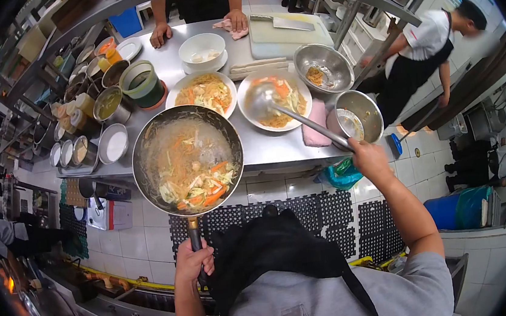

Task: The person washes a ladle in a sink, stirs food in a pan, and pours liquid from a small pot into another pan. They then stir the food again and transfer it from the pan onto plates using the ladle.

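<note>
My left hand [193, 260] is wrapped round the black handle of a frying pan [144, 168], which is level beside the counter's front edge. Noodles with cabbage and carrot strips [204, 190] lie in the pan, mostly towards the handle side, with steam or a hazy glare above them. In my right hand [370, 157] is the end of a long metal ladle [307, 120]. The ladle's bowl is over a white plate of noodles and vegetables [250, 119]. Left of it stands a second filled white plate [231, 93], just beyond the pan.
Metal bowls [348, 69] and a metal pot [375, 125] stand at right, near a pink cloth [317, 128]. A cleaver [293, 24] lies on a cutting board [267, 47]. Sauce containers [109, 105] crowd the left. A person's hands [161, 35] rest across the counter; another person [419, 50] is at right.
</note>
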`<state>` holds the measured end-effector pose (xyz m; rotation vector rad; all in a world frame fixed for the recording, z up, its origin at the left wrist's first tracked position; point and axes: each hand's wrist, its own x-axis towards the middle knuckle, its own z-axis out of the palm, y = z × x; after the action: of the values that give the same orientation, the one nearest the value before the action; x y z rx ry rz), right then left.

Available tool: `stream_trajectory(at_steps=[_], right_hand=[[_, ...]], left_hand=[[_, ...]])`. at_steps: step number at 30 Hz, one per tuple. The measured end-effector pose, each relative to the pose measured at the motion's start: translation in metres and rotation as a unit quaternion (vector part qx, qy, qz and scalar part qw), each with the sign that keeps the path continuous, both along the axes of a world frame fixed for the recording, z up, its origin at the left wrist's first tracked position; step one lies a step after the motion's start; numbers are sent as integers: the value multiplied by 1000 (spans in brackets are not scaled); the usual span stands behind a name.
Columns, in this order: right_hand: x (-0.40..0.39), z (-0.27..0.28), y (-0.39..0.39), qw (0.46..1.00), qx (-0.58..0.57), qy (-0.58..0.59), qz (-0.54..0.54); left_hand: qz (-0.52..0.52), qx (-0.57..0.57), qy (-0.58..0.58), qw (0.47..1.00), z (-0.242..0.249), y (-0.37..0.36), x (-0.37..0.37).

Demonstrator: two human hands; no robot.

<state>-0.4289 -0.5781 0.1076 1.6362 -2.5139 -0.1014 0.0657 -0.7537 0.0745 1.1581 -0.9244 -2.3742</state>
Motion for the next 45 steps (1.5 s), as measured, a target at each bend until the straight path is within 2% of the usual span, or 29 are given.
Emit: stream_trajectory(at_steps=[2,4,6,8,10,12,13,14,16,17,18,20,22,24,25,27,30,34,38,40,45], right_hand=[[8,-3,8,999,3,32,-14],[26,-4,10,997,-1,-8,-71],[49,-19,17,997,-23,-39,-63],[83,-30,19,980,-81,-147,-104],[139,-23,21,920,-129,-330,-166],[210,28,6,776,-138,-549,-278],[230,34,9,762,-153,-571,-265],[241,36,13,760,-152,-570,-272],[259,41,22,830,-119,-501,-213],[266,46,19,885,-91,-429,-154],[277,54,10,884,-95,-428,-160],[296,69,-22,923,-47,-360,-130],[298,64,-34,916,-51,-382,-106],[290,61,-28,951,-2,-303,-53],[284,64,-20,952,-4,-302,-52],[273,75,9,984,52,-169,29],[259,103,40,987,92,-126,30],[245,104,69,990,74,-119,16],[236,78,84,982,14,-187,-8],[242,75,75,955,-43,-291,-45],[253,90,45,929,-14,-345,-132]], left_hand=[[-23,-6,-1,1000,1,-11,12],[-31,-5,-3,999,1,-24,24],[-32,2,-12,999,-5,-33,41],[-87,-38,26,995,-16,-49,55],[-98,-47,24,994,-24,-60,67],[-124,-55,23,990,-28,-71,74],[-142,-71,14,987,-29,-77,76],[-161,-85,5,983,-31,-83,78],[-182,-79,14,980,-34,-94,80],[-194,-83,11,977,-34,-97,80],[-207,-90,8,974,-35,-98,82],[-230,-90,18,969,-37,-102,81],[-255,-89,19,963,-36,-99,80],[-260,-91,22,961,-35,-95,73],[-262,-93,22,960,-34,-92,70],[-249,-73,32,965,-35,-85,65],[-227,-13,66,972,-37,-77,60],[-212,-6,55,976,-45,-57,64],[-197,-44,17,979,-51,-37,68],[-201,-66,16,977,-56,-35,63],[-157,-137,0,978,-48,-30,38]])
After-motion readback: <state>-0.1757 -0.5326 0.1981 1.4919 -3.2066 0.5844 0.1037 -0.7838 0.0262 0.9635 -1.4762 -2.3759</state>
